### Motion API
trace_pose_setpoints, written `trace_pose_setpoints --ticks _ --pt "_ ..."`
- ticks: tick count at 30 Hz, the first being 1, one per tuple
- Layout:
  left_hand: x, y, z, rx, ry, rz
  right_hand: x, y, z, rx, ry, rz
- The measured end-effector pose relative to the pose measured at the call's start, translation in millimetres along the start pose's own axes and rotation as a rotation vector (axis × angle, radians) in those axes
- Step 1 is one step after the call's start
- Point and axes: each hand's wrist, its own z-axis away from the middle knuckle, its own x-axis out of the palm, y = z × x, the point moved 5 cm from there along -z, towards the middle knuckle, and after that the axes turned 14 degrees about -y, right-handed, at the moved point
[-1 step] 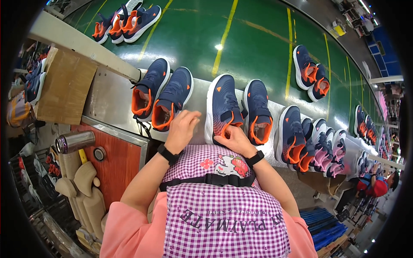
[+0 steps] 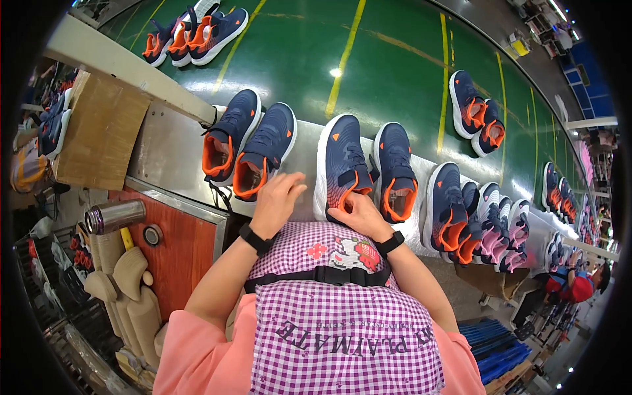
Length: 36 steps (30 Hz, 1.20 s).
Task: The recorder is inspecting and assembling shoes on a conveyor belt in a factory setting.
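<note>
Right grip at the heel of a navy shoe, thumb outside, fingertips hidden; cannot tell whether pinching. Shoe sits toe toward 12 on metal surface, matching shoe at its 3 o'clock. Left grip at 8 o'clock, fingers loosely bent, nothing visible held, just beside the navy pair at 9. Slight change just now: left fingers a touch lower, shoes unmoved; handling seems still centred on the right grip's shoe. Green belt at 12.
</note>
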Motion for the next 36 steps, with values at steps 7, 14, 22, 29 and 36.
trace_pose_setpoints --ticks 7,14,22,29,36 --pt "-33 1 43 -0.052 0.091 0.038 -1 -5 1 -0.013 0.113 0.052" --pt "-60 -106 104 -0.518 0.6 0.128 2 -19 -3 0.121 0.132 0.086" --pt "-55 -190 83 -0.568 0.37 -0.289 15 -40 -19 0.065 0.163 0.253" --pt "-73 -201 104 -0.808 0.395 -0.173 13 -35 -19 0.123 0.138 0.256" --pt "-65 -161 141 -0.631 0.655 0.196 21 -39 -10 0.022 0.145 0.546"
